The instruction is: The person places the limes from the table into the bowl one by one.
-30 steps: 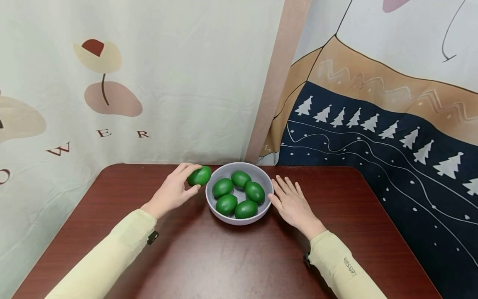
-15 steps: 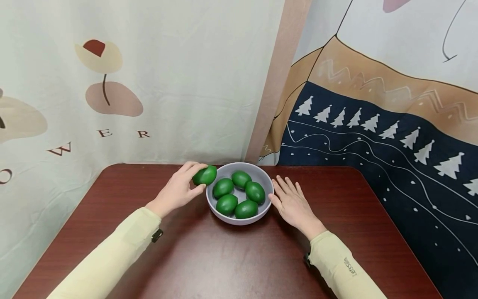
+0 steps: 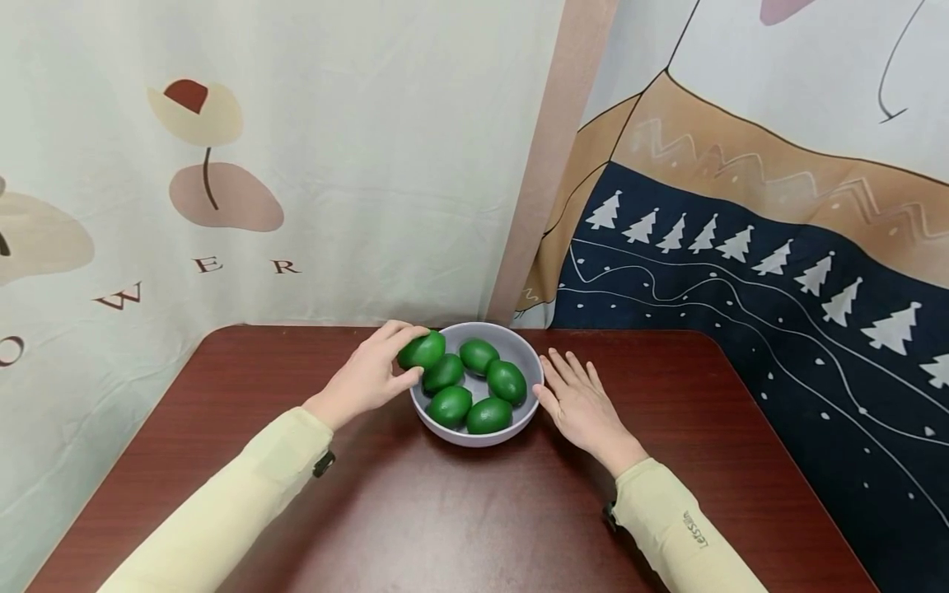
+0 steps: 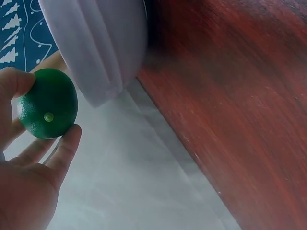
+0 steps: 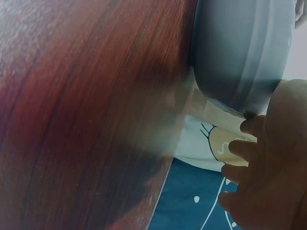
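Observation:
My left hand [image 3: 371, 371] pinches a green lime [image 3: 423, 351] between thumb and fingers, at the left rim of a pale grey-purple bowl [image 3: 478, 441]. The left wrist view shows this lime [image 4: 50, 103] with its pale stem end facing the camera, beside the bowl's outer wall [image 4: 103, 52]. Several more limes lie inside the bowl, one of them a lime [image 3: 507, 383] at its right side. Fingers spread and straight, my right hand [image 3: 586, 409] rests along the bowl's right side. In the right wrist view its thumb is close against the bowl [image 5: 242, 52].
The bowl stands on a reddish-brown wooden table [image 3: 474, 519], near its far edge. Behind the table hangs a pale curtain [image 3: 393, 165] with printed shapes and letters. A dark blue cloth [image 3: 667, 288] with white trees hangs at the right.
My left hand has moved right with the lime, from beside the bowl to over its left rim. The bowl, the limes in it and my right hand have stayed put.

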`<action>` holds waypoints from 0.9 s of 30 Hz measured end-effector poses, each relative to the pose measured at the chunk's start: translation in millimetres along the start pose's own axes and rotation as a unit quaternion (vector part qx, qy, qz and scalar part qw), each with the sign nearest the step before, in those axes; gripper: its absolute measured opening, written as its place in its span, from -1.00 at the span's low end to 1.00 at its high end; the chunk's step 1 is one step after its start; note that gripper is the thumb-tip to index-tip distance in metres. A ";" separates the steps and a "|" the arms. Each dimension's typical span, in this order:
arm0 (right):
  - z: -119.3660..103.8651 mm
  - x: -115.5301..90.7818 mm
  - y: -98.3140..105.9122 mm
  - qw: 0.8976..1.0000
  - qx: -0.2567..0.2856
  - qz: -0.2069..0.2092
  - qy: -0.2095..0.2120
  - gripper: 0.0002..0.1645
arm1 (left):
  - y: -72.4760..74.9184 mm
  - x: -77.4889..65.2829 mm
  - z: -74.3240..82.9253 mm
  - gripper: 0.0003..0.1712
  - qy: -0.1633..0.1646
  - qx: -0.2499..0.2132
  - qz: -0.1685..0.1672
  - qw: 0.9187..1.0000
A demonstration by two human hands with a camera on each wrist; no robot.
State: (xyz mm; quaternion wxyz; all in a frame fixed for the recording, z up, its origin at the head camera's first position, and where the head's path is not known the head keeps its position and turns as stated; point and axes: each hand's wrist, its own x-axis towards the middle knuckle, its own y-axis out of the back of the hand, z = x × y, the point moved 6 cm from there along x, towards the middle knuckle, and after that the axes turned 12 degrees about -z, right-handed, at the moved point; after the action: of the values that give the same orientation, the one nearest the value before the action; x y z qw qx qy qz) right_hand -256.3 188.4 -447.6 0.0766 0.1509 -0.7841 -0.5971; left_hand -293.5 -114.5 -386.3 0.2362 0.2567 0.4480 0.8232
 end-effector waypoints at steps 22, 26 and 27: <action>1.6 0.5 0.2 1.000 0.006 0.003 0.002 -0.25 | -18.2 14.4 23.1 -0.40 -0.014 0.018 -0.043 0.999; 1.4 0.2 -0.2 1.000 0.007 0.002 0.000 -0.25 | -22.3 17.5 26.4 -0.39 -0.014 0.020 -0.056 0.998; 1.1 0.0 -0.2 1.000 0.006 0.004 0.001 -0.25 | -23.4 18.5 27.0 -0.39 -0.013 0.022 -0.058 0.998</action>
State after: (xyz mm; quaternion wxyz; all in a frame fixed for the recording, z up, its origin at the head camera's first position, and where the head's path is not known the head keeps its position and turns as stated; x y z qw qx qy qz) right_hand -256.6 189.3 -448.0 0.0784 0.1488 -0.7880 -0.5923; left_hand -286.6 -75.0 -389.9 0.2839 0.2460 0.4774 0.7943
